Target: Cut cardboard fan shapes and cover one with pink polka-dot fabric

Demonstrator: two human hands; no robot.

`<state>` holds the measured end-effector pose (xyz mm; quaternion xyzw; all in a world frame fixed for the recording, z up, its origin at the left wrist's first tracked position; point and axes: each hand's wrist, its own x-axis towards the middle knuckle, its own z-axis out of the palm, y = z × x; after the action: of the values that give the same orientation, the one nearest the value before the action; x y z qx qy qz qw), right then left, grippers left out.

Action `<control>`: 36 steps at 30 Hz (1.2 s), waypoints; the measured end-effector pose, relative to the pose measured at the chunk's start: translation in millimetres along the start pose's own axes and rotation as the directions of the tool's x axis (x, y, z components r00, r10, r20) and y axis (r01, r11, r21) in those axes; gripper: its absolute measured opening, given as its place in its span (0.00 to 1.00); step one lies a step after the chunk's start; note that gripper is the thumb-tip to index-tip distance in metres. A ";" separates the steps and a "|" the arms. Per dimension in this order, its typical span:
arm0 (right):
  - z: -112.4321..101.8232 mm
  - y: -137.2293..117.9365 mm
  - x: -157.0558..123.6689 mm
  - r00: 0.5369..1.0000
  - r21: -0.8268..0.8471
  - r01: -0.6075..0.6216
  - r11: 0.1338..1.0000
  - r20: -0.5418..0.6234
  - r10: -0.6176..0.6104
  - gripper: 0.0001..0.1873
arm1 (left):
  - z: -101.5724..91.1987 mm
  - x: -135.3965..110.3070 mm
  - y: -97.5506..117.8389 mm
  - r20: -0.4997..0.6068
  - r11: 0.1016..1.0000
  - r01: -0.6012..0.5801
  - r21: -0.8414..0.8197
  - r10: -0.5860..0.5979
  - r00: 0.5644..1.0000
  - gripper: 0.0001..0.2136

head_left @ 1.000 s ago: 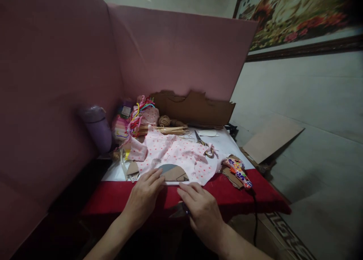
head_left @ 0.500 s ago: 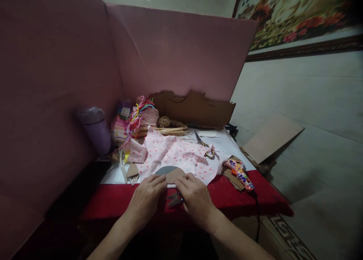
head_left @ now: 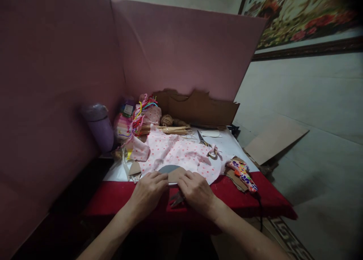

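Observation:
At the front of the table, my left hand (head_left: 153, 190) and my right hand (head_left: 195, 188) are closed on a brown cardboard piece (head_left: 175, 175), one at each side. A grey-blue rounded area (head_left: 169, 168) shows behind its upper left edge; whether it is a separate piece I cannot tell. Dark-bladed snips (head_left: 177, 199) are just below my right hand, their handle end hidden by it. Whether the hand also grips them is unclear. Pink dotted fabric (head_left: 181, 150) lies crumpled directly beyond my fingers.
A floral-patterned glue gun (head_left: 244, 176) lies on cardboard scraps at the right, its cord hanging down. Gold-handled scissors (head_left: 205, 142), thin wooden sticks (head_left: 170, 130) and a twine ball (head_left: 166, 120) are farther back. At left stands a purple container (head_left: 99, 129). Pink panels (head_left: 181, 48) enclose two sides.
The view has shifted slightly, so most things sit a little farther right. Both hands keep hold of the cardboard piece, with barely any movement. The snips' blades appear turned slightly.

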<state>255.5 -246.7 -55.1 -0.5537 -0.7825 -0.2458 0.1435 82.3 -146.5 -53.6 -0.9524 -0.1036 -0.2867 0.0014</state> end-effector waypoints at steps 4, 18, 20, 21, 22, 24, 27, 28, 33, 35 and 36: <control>-2.0 0.8 1.7 0.993 0.053 -0.115 0.992 0.022 0.114 0.08 | -2.4 5.6 -2.3 0.001 0.997 0.053 -0.054 -0.053 0.999 0.11; -1.5 18.5 9.6 0.859 0.484 -0.508 0.712 0.219 0.463 0.07 | 1.1 25.9 -34.5 0.221 0.733 0.355 -0.580 -0.278 0.935 0.07; 0.4 27.0 14.5 0.824 0.499 -0.565 0.657 0.305 0.477 0.05 | 1.5 30.2 -43.1 0.298 0.678 0.377 -0.631 -0.238 0.925 0.05; 1.6 31.2 16.9 0.809 0.503 -0.587 0.634 0.348 0.473 0.04 | 1.6 32.6 -46.9 0.336 0.650 0.393 -0.651 -0.218 0.916 0.04; 2.7 34.9 19.0 0.798 0.507 -0.602 0.617 0.385 0.463 0.05 | 1.6 34.8 -50.2 0.376 0.620 0.415 -0.666 -0.200 0.904 0.03; 4.9 40.4 22.0 0.785 0.509 -0.618 0.599 0.434 0.441 0.05 | 1.6 38.5 -55.6 0.465 0.558 0.475 -0.680 -0.172 0.868 0.04; 7.3 43.9 23.7 0.767 0.497 -0.638 0.588 0.473 0.433 0.07 | 1.5 41.1 -61.2 0.550 0.518 0.535 -0.667 -0.141 0.823 0.07; 7.8 44.5 23.8 0.761 0.492 -0.645 0.585 0.484 0.432 0.08 | 1.2 41.5 -62.6 0.563 0.519 0.540 -0.663 -0.131 0.816 0.07; 8.5 53.9 26.0 0.770 0.498 -0.626 0.600 0.518 0.373 0.09 | -0.8 42.9 -66.5 0.568 0.584 0.492 -0.646 -0.063 0.820 0.07; 9.4 60.6 26.8 0.775 0.525 -0.616 0.588 0.540 0.329 0.10 | -0.8 43.4 -66.6 0.518 0.661 0.393 -0.639 -0.008 0.856 0.08; 10.0 63.7 26.9 0.775 0.538 -0.613 0.579 0.549 0.312 0.11 | -0.5 43.4 -66.3 0.493 0.702 0.338 -0.627 0.022 0.870 0.10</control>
<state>306.4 -202.9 -35.8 -0.6845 -0.6496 0.2295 0.2385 104.3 -73.1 -33.3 -0.9085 -0.0695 -0.0664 -0.4066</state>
